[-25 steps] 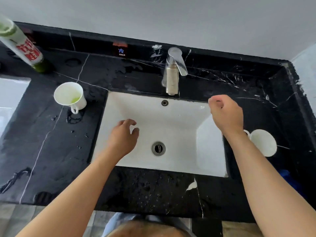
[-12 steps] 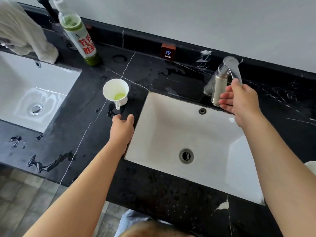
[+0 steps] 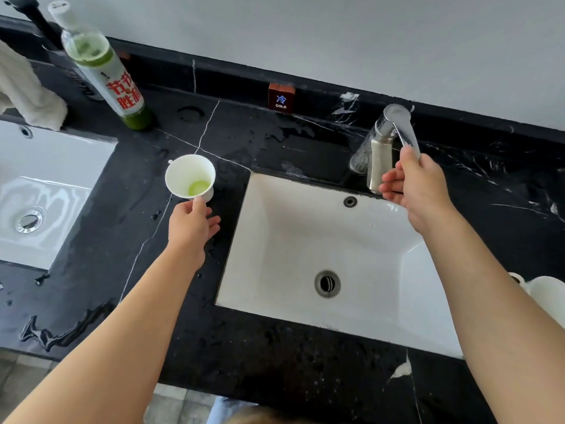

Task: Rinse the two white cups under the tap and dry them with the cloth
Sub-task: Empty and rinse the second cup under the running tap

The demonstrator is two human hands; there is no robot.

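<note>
We read "COLD" on a little brown sign (image 3: 281,98) by the wall, and red Chinese writing on the tall green bottle (image 3: 105,68). Our left hand (image 3: 190,228) grips the near side of a smooth white cup (image 3: 189,176) (green drops inside) on the wet black marble counter (image 3: 122,228). Our right hand (image 3: 417,186) pinches the shiny tap (image 3: 385,142) lever. Another white cup (image 3: 547,293) sits far right; a soft cloth (image 3: 29,90) hangs far left.

Colours, sink area
White cup (image 3: 189,175) with green dregs; black counter (image 3: 91,270), white veins; white sink (image 3: 275,228); green bottle (image 3: 104,71) upper left, red lettering.
</note>
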